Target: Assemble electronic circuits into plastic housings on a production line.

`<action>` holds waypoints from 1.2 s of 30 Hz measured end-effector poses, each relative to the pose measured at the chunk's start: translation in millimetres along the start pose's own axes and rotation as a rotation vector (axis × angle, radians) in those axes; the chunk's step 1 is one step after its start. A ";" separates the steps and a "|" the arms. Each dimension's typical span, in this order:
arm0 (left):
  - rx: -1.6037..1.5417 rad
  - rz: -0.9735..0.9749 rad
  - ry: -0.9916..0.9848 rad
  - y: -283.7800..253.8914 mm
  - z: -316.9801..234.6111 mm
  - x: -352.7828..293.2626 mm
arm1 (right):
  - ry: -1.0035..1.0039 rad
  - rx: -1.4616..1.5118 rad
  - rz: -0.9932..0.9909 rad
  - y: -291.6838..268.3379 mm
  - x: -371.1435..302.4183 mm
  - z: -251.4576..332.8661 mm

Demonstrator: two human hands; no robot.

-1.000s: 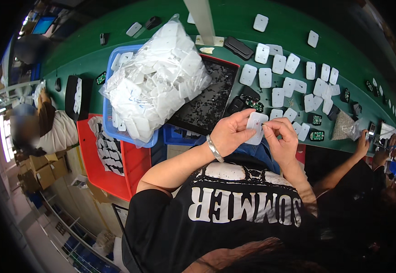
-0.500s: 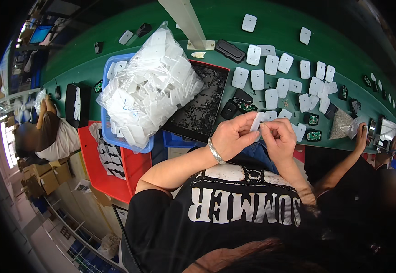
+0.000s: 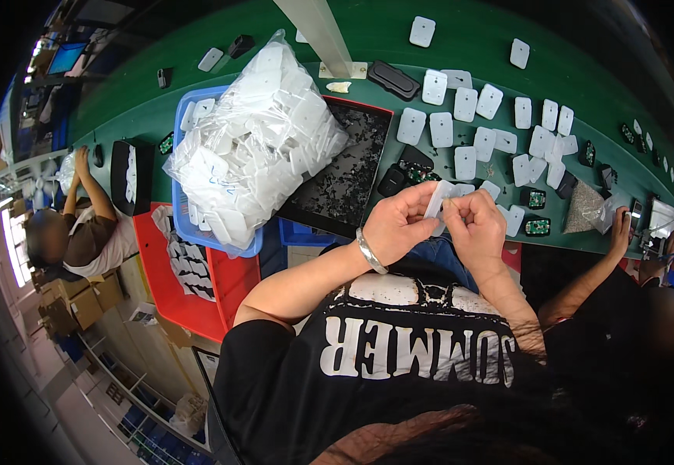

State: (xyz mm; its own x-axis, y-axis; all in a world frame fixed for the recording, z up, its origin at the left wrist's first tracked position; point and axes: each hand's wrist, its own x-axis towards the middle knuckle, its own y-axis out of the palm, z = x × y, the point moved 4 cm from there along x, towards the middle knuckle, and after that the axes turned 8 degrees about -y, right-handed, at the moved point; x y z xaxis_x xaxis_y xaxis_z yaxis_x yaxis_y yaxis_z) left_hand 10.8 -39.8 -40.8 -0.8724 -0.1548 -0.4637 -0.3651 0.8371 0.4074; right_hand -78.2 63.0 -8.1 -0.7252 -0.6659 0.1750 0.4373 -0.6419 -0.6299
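Note:
My left hand [image 3: 399, 225], with a silver bracelet at the wrist, grips a small white plastic cover [image 3: 436, 201] by its edges, tilted up on its side. My right hand [image 3: 476, 225] is closed in a pinch against the cover's right side. Whether its fingertips also hold a small part is hidden. Beyond my hands, several white covers [image 3: 465, 163] lie spread on the green table [image 3: 368, 159]. A dark case [image 3: 393, 181] sits just past my left fingers, and a green circuit board [image 3: 538, 226] lies right of my right hand.
A large clear bag of white covers [image 3: 256, 147] fills a blue basket [image 3: 256, 246] on the left. Beside it is a black tray [image 3: 337, 182] of small dark parts. A red bin [image 3: 232, 291] stands below, a metal post [image 3: 318, 35] rises behind. A co-worker's hand [image 3: 621, 226] is at right.
The white cover has turned more edge-on in my fingers. My right hand has shifted slightly up against it. The whole view has moved slightly.

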 end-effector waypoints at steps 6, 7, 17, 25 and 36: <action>-0.033 0.021 0.000 -0.7 3.0 2.2 | 0.138 0.060 0.023 4.7 -4.2 -7.5; -0.037 0.020 -0.002 0.5 1.4 2.6 | 0.140 0.058 0.022 5.1 -4.8 -7.8; 0.244 -0.212 0.132 -1.2 12.9 5.2 | 0.301 0.196 -0.008 16.6 -14.0 -28.1; 0.692 -0.334 0.362 -3.6 -9.2 -2.6 | 0.277 0.234 0.046 14.7 -14.3 -24.7; 0.736 -0.303 0.343 -2.2 -14.1 -9.4 | -0.239 -0.073 0.115 -4.8 -6.6 -0.3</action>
State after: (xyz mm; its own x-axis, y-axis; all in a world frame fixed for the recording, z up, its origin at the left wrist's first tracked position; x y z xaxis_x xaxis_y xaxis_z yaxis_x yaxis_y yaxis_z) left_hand 15.3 -47.6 -26.3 -0.8647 -0.4765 -0.1590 -0.3977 0.8428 -0.3628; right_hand -75.7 70.6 -6.4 -0.5232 -0.8091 0.2674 0.4635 -0.5336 -0.7074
